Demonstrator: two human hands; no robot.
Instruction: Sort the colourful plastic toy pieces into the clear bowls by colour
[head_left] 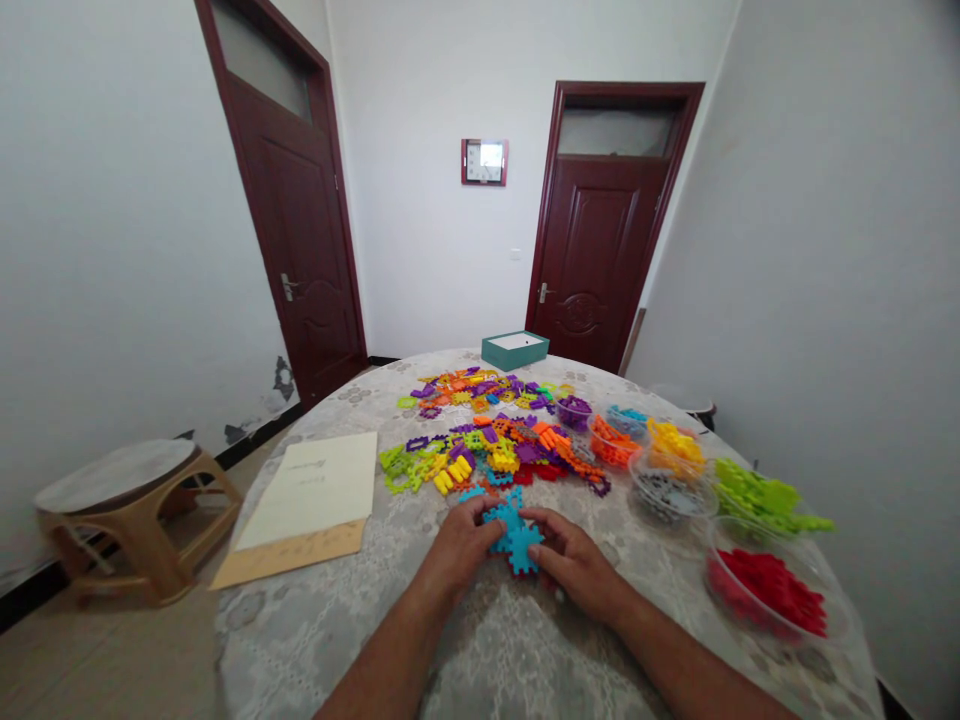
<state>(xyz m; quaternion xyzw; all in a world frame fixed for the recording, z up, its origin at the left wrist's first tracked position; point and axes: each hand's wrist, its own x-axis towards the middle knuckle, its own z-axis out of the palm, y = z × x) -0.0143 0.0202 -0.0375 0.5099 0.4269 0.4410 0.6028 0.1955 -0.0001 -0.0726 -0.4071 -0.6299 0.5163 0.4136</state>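
Note:
Between my two hands are blue interlocking toy pieces (523, 545) with notched edges, held just above the near part of the table. My left hand (471, 538) pinches them from the left, thumb on top. From the right, my right hand (571, 560) grips the same blue pieces between thumb and fingers. Whether the pieces are fully joined I cannot tell. Just beyond my hands lies a heap of mixed coloured toy pieces (517, 450), with a few blue ones at its near edge. Behind it spreads a second heap (480, 390).
Clear bowls of sorted pieces line the right side, among them a red-filled bowl (772, 595), a grey-filled bowl (673, 495) and an orange-filled bowl (616, 440). Paper sheets (315, 490) lie at left. A teal box (515, 352) stands at the far edge. A stool (142, 510) is left of the table.

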